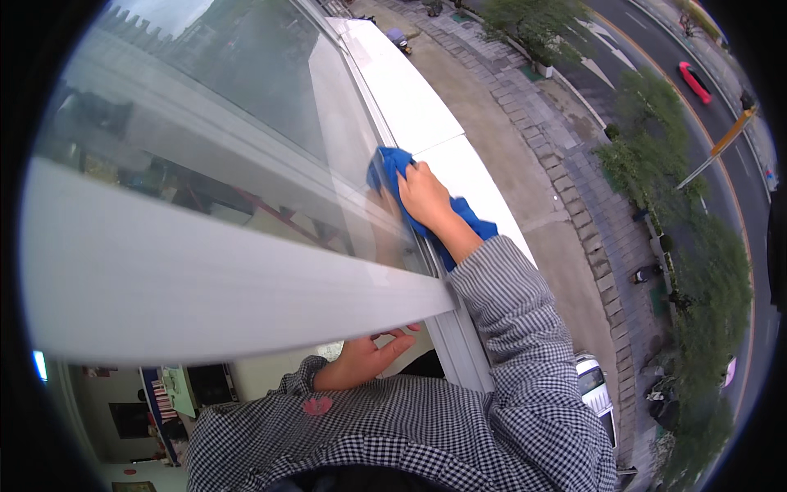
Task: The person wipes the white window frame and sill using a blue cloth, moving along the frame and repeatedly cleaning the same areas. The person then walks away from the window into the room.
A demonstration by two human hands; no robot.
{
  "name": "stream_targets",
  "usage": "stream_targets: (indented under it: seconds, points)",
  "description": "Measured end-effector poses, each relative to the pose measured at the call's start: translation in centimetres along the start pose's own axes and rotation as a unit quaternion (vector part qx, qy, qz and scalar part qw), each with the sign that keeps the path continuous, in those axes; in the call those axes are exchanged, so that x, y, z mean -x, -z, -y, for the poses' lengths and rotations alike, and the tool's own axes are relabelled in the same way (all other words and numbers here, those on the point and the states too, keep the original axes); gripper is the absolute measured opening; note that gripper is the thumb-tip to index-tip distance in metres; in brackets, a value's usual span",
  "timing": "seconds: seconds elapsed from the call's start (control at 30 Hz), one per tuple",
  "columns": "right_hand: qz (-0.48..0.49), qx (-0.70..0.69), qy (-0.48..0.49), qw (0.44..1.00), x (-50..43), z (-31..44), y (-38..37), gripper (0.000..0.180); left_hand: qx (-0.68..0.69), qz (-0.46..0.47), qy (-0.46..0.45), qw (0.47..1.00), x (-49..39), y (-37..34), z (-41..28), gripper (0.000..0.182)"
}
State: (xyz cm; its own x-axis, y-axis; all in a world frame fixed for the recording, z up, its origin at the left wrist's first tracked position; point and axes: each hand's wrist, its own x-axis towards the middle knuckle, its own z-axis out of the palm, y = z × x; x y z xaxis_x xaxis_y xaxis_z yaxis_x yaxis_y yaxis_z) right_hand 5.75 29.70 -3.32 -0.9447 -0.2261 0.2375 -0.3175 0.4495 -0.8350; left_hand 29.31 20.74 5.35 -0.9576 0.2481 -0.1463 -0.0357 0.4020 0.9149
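My right hand (pixel 425 195) reaches outside the window, its fingers closed on a blue cloth (pixel 393 161) that lies against the lower edge of the window glass (pixel 264 117). Part of the cloth hangs behind my wrist over the outer frame. Indoors, my left hand (pixel 369 360) is beside the white sash frame (pixel 246 277), its thumb and some fingers apart. The frame's edge hides some of its fingertips, so I cannot tell whether they touch it. The white window track (pixel 458 344) runs between my arms. The glass mirrors my right hand and the cloth.
Outside the window is a white ledge (pixel 430 123) with a seam across it. Far below are a paved walkway, trees (pixel 652 123), a road with a red car (pixel 695 82) and a parked white vehicle (pixel 593 384). Indoors, a shelf (pixel 161 406) stands at lower left.
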Motion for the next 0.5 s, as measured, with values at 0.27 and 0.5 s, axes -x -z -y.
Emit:
stream_targets:
  seconds: [0.27,0.5]
  points:
    - [0.09,0.178,0.016,0.98,11.7,-4.5,10.3,0.025,0.042,-0.024,-0.081,0.996,-3.5,1.1,0.0,0.038]
    - [0.026,0.226,0.021,0.974,7.5,-5.6,6.7,0.019,0.058,0.016,-0.032,0.998,-2.8,-0.2,1.4,0.037]
